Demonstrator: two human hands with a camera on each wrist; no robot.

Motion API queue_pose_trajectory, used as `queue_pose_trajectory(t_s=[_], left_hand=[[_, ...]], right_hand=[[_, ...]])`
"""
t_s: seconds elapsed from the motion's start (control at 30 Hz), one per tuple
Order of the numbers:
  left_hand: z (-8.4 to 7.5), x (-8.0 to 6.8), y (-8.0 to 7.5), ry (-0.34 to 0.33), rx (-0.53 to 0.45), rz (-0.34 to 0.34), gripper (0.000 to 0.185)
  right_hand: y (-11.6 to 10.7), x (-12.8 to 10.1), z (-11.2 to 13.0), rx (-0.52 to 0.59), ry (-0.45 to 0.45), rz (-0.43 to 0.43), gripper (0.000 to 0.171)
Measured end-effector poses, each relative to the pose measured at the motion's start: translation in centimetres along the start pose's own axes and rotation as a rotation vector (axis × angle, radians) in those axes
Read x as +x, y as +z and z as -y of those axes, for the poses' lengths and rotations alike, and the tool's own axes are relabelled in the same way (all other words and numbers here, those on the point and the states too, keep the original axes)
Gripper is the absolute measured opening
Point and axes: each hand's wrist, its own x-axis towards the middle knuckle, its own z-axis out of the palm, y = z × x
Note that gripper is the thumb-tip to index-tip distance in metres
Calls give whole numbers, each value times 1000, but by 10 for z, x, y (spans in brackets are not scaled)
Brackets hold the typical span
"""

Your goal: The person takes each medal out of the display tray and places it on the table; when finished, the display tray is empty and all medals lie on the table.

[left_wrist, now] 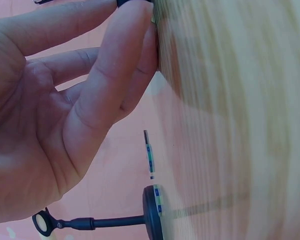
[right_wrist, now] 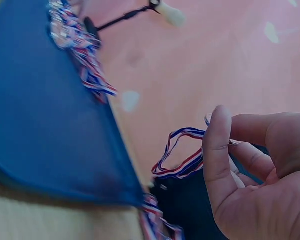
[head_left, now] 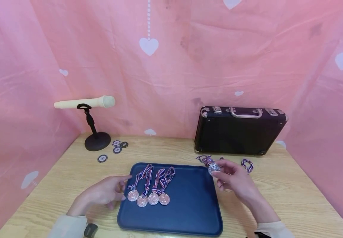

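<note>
The right hand (head_left: 236,180) pinches a silvery medal (head_left: 214,168) at the right edge of the blue tray (head_left: 189,205) — perhaps by its disc for surer grip — while the left hand (head_left: 104,191), fingers relaxed, touches the opposite side, seemingly for steadying.

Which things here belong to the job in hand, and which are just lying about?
Probably the job:
held silvery medal
four coppery medals
blue tray
striped ribbon at right

Apparently just there:
white microphone
black stand
poker chips
black case
</note>
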Motion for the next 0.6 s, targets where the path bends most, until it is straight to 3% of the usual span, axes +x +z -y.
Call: queue_pose_trajectory(t_s=[0.17, 0.4, 0.6], left_hand=[[0, 0, 1, -10, 0, -5, 74], [-2, 1, 3, -48, 11, -26, 74], [-2, 1, 3, -57, 20, -33, 73]], right_hand=[[-40, -2, 1, 54, -58, -60, 26], [-102, -7, -9, 205, -71, -106, 36], [-139, -8, -19, 243, -76, -165, 35]])
